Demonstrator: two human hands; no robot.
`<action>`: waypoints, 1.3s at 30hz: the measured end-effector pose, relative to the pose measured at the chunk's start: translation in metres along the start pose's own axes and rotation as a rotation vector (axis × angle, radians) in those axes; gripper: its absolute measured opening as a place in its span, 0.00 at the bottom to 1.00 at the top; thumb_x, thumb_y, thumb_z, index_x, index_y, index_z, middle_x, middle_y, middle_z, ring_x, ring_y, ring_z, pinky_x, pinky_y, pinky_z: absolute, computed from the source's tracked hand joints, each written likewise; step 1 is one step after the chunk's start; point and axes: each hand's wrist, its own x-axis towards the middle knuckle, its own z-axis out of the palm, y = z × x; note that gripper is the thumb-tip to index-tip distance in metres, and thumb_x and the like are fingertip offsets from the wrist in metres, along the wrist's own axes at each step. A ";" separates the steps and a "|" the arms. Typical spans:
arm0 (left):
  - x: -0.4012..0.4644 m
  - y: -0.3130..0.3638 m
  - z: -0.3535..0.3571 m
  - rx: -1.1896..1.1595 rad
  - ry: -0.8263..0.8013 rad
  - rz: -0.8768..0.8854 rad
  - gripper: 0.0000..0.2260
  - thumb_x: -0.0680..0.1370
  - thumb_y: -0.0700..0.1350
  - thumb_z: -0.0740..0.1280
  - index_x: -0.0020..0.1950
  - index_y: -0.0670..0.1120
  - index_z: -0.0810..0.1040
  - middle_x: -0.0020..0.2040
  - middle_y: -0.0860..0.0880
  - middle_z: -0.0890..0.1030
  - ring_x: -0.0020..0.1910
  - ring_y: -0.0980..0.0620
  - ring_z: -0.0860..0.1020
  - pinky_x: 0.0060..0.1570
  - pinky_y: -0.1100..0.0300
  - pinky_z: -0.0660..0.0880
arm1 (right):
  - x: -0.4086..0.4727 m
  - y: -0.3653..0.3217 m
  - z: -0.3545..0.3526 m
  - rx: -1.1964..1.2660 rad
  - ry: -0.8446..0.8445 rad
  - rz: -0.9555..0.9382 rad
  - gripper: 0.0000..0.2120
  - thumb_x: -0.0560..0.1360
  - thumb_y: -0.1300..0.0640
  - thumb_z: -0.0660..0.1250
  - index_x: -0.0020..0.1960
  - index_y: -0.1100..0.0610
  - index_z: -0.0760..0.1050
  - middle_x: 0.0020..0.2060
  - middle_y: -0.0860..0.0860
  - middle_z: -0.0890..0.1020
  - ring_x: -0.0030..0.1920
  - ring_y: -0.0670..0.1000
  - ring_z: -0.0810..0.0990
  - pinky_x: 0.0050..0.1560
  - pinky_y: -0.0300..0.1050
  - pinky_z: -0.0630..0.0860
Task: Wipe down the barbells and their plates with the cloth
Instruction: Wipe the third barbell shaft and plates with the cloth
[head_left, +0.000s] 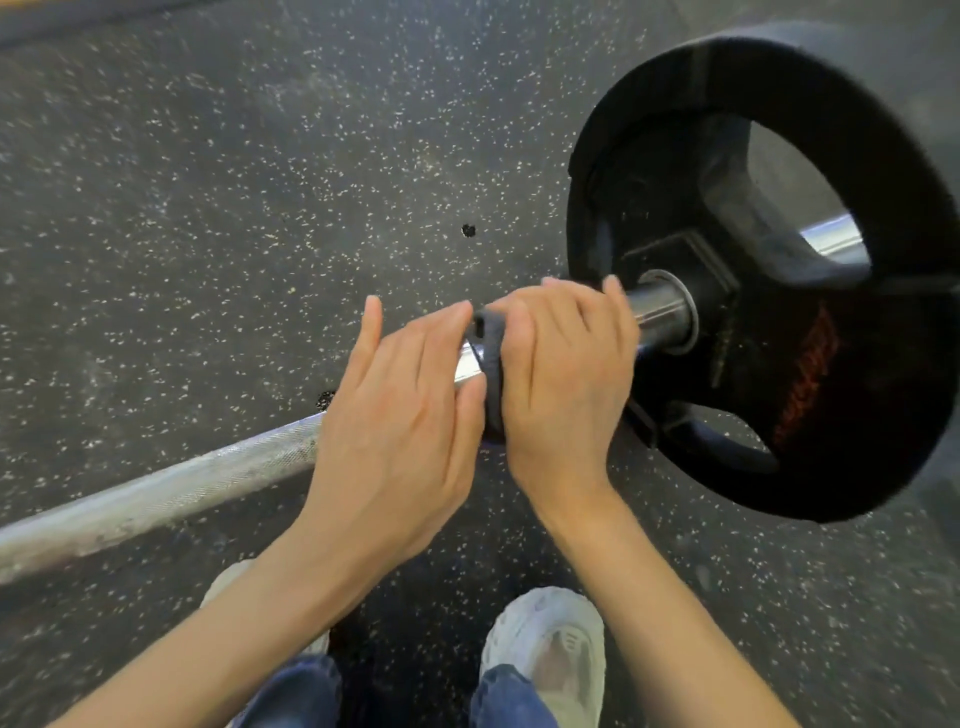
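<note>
A steel barbell (171, 488) lies across the speckled rubber floor from lower left to upper right. A black weight plate (810, 395) with grip holes sits on its right sleeve (660, 309). A dark cloth (491, 358) is wrapped around the bar just left of the sleeve collar. My right hand (566, 374) grips the cloth around the bar, fingers curled over the top. My left hand (400, 421) lies on the bar right beside it, fingers mostly straight, its fingertips touching the cloth's left edge.
The dark speckled gym floor (234, 182) stretches beyond the bar. My two white shoes (550, 644) and blue jeans cuffs stand just below the bar. A small black hole (468, 229) marks the floor behind the hands.
</note>
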 end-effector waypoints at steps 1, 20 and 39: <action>0.001 -0.001 0.001 0.002 0.004 -0.006 0.21 0.84 0.46 0.50 0.71 0.37 0.71 0.62 0.43 0.79 0.62 0.45 0.76 0.79 0.46 0.51 | 0.003 0.008 -0.003 0.026 -0.021 -0.103 0.14 0.83 0.57 0.57 0.48 0.56 0.81 0.46 0.49 0.83 0.58 0.53 0.78 0.74 0.53 0.62; 0.029 -0.015 0.000 0.042 0.074 -0.075 0.20 0.85 0.45 0.48 0.65 0.38 0.75 0.52 0.44 0.82 0.50 0.45 0.80 0.78 0.48 0.55 | 0.023 0.006 0.013 0.070 0.020 -0.260 0.19 0.85 0.55 0.52 0.52 0.58 0.82 0.48 0.51 0.83 0.56 0.54 0.78 0.70 0.51 0.64; 0.058 -0.030 -0.004 0.097 0.102 -0.023 0.22 0.86 0.48 0.50 0.72 0.36 0.69 0.63 0.40 0.77 0.61 0.41 0.75 0.76 0.45 0.59 | 0.046 0.005 0.049 0.126 0.124 -0.185 0.23 0.86 0.52 0.48 0.62 0.60 0.78 0.60 0.55 0.82 0.69 0.56 0.70 0.78 0.51 0.53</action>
